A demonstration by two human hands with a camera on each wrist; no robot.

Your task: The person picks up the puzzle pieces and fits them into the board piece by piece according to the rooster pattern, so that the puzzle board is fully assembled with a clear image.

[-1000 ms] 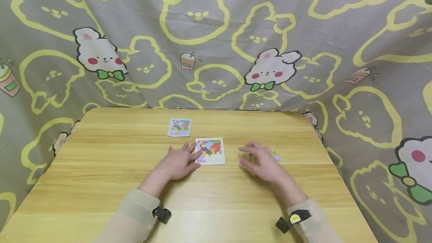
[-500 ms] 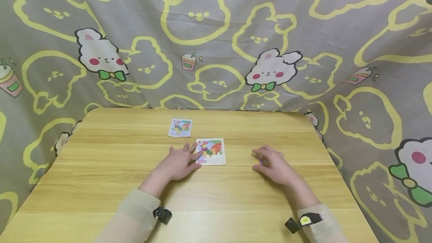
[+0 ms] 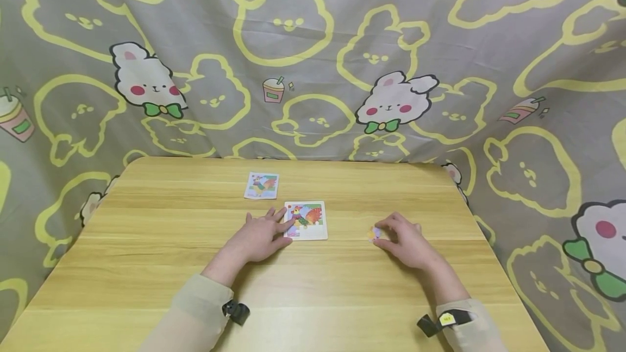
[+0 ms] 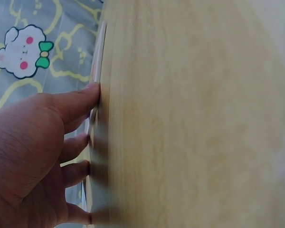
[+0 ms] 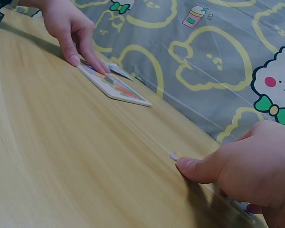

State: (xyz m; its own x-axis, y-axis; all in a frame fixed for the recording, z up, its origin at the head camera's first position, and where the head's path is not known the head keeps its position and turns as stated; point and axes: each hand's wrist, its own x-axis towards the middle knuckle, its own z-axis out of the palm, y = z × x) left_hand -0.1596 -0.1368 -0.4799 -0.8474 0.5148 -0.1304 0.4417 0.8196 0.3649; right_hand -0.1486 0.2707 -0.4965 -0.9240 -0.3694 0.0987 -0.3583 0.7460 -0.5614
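A square jigsaw board (image 3: 318,232) with a partly filled rooster picture lies mid-table; its lower right shows bare white. My left hand (image 3: 259,237) rests at the board's left edge, fingers spread, fingertips on the frame and picture. In the left wrist view the thumb (image 4: 80,102) touches the board's edge. Right of the board, my right hand (image 3: 408,240) pinches a small orange-and-lilac puzzle piece (image 3: 374,233) between thumb and fingers, at the tabletop. The right wrist view shows only a sliver of this piece (image 5: 175,156) beyond the thumb.
A square rooster picture card (image 3: 261,186) lies behind the board, to its left. Beneath my right hand, part of another small piece (image 5: 241,206) shows in the right wrist view. A patterned curtain (image 3: 313,58) hangs around the wooden table (image 3: 313,297).
My right hand has moved right, away from the board, and now pinches a puzzle piece that shows at its fingertips. The left hand stays on the board.
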